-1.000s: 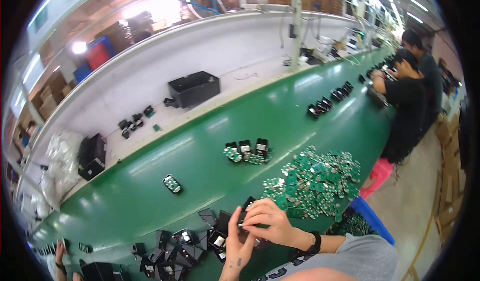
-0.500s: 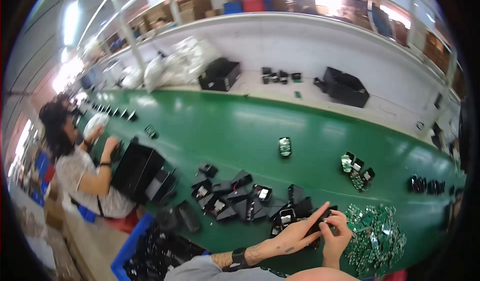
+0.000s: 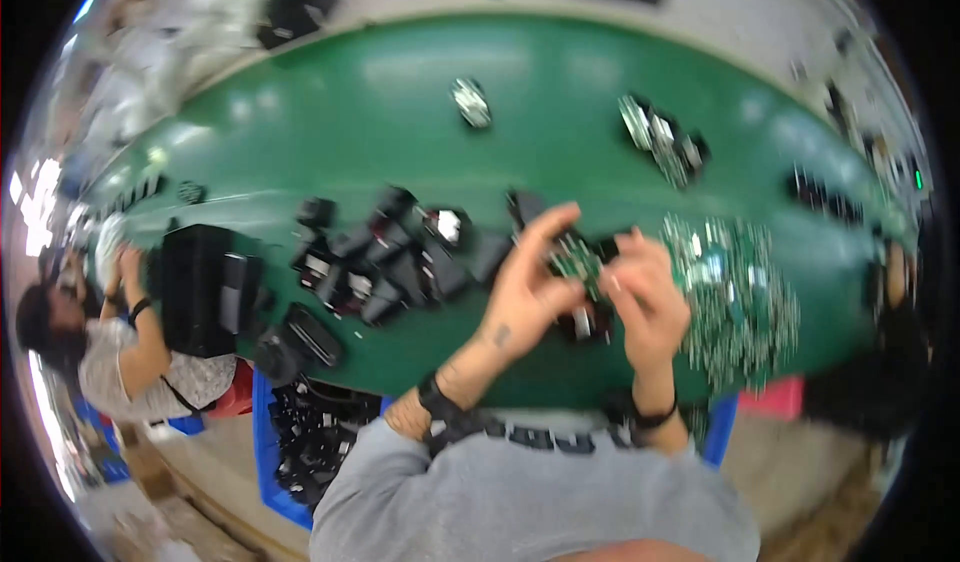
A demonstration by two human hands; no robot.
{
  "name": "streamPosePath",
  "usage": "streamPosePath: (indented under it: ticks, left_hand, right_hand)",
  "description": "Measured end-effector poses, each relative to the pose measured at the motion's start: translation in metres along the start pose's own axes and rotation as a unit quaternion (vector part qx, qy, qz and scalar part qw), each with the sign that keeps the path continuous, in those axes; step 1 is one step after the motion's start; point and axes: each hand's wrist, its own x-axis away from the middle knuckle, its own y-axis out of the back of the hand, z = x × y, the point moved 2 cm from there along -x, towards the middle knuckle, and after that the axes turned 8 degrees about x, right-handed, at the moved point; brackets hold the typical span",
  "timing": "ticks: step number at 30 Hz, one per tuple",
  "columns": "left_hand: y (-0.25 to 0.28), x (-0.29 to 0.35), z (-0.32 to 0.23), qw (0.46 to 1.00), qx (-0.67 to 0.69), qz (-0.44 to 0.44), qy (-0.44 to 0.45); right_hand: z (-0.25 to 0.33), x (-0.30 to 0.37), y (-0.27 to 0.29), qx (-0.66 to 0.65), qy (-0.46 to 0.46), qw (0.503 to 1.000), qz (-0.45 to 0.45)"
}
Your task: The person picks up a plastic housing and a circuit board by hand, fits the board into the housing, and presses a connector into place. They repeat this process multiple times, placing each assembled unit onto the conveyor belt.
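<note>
A small green circuit board (image 3: 575, 262) is between my two hands, over the near side of the green table, its details smeared by motion. My left hand (image 3: 525, 287) has its forefinger stretched out past the board and its thumb against the near edge. With bent fingers and thumb, my right hand (image 3: 648, 297) grips the same board from the right. Dark cases lie partly hidden under and behind the hands. Left of them spreads a group of black plastic cases (image 3: 405, 277), some with pale labels. A large heap of green circuit boards (image 3: 735, 302) lies right of my right hand.
A black box (image 3: 195, 287) stands at the left beside a seated person (image 3: 150, 352). Below the table edge, a blue bin (image 3: 265, 442) holds black parts. Farther off lie a single device (image 3: 470, 102), a small cluster of boards (image 3: 662, 142) and a row of black parts (image 3: 825, 197).
My view has tipped down, showing more of my body and the bin. Between my hands a green board now shows where a black case was, and the hands have drawn slightly apart.
</note>
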Motion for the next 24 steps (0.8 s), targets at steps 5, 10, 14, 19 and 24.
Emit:
streamPosePath:
  ticks: [5, 10, 14, 19, 24]
  left_hand:
    - [0.002, -0.006, 0.005, 0.998, 0.023, -0.017, 0.047]
    - [-0.005, -0.001, 0.013, 0.999, -0.015, -0.035, 0.019]
    - [-0.004, 0.009, 0.012, 0.993, -0.097, -0.056, -0.033]
    - [-0.005, 0.013, 0.013, 0.981, -0.18, -0.039, -0.056]
    - [-0.006, 0.01, 0.012, 0.96, -0.248, -0.017, -0.127]
  right_hand:
    - [-0.001, -0.001, 0.006, -0.006, -0.012, 1.0, 0.021]
    - [-0.001, 0.012, 0.011, 0.023, -0.035, 0.998, 0.042]
    - [0.009, 0.015, 0.009, 0.135, -0.034, 0.989, 0.05]
    - [0.012, 0.008, 0.006, 0.173, -0.024, 0.982, 0.065]
    - [0.008, 0.004, 0.002, 0.158, -0.034, 0.984, 0.079]
